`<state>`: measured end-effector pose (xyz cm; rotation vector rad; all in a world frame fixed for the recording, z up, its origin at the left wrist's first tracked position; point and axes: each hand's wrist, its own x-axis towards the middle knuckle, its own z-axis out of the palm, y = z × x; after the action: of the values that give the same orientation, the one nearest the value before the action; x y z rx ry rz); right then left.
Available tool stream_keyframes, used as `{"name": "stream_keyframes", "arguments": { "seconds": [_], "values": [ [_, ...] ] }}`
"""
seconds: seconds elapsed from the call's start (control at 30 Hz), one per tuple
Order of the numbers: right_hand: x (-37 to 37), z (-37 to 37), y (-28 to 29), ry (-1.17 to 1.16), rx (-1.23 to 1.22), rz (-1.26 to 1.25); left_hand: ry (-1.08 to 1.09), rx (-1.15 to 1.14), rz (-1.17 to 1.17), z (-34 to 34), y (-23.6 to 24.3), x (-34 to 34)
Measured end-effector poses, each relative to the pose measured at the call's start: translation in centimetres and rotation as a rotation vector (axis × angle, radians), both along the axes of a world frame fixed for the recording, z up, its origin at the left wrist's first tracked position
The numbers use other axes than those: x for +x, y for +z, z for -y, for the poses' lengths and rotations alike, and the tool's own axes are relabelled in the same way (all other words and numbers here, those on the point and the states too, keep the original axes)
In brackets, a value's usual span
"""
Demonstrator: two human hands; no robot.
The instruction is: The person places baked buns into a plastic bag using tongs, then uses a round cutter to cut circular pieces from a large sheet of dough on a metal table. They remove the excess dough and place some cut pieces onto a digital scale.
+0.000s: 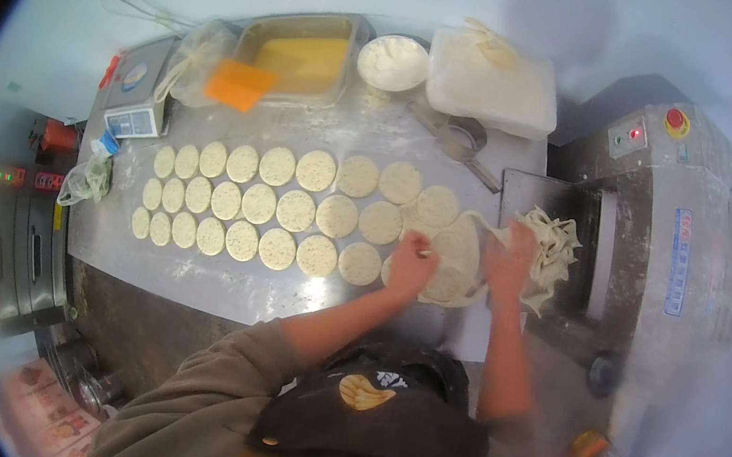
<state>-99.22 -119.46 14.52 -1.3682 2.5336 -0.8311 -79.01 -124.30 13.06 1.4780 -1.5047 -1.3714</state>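
Round flat dough discs [258,204] lie in three rows along the metal table. At the right end of the rows is a sheet of dough [458,253] with cut rounds in it. My left hand [413,267] is over the left edge of this sheet, its fingers curled closed; what they hold, if anything, I cannot make out. My right hand [511,263] grips a strip of dough at the sheet's right edge. Just beyond it, dough scraps [553,258] are heaped in a tangle beside the machine.
The metal table [187,272] carries a scale [139,87], a tub with yellow contents [302,60], an orange scraper-like sheet [240,86], a bowl of white powder [393,63], a white lidded container [492,84] and a metal cutter with a handle [459,140]. A large metal machine [682,231] stands at the right.
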Motion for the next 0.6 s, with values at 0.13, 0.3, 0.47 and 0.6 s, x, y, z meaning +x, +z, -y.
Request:
{"name": "stream_keyframes", "arguments": {
  "seconds": [0.13, 0.3, 0.47, 0.6],
  "values": [
    [1.8, 4.0, -3.4, 0.092, 0.163, 0.067, 0.169, 0.138, 0.201, 1.2, -3.6, 3.3],
    [1.2, 5.4, -4.7, 0.085, 0.376, 0.076, 0.168, 0.485, -0.053, 1.6, -4.0, 3.3],
    [1.2, 4.2, -2.8, 0.071, 0.331, 0.201, 0.228, 0.779, -0.250, 3.0, -2.8, 2.0],
    [1.7, 1.2, 0.2, 0.043, 0.188, 0.423, 0.253, 0.882, -0.222, 4.9, -1.9, 1.6]
  ]
}}
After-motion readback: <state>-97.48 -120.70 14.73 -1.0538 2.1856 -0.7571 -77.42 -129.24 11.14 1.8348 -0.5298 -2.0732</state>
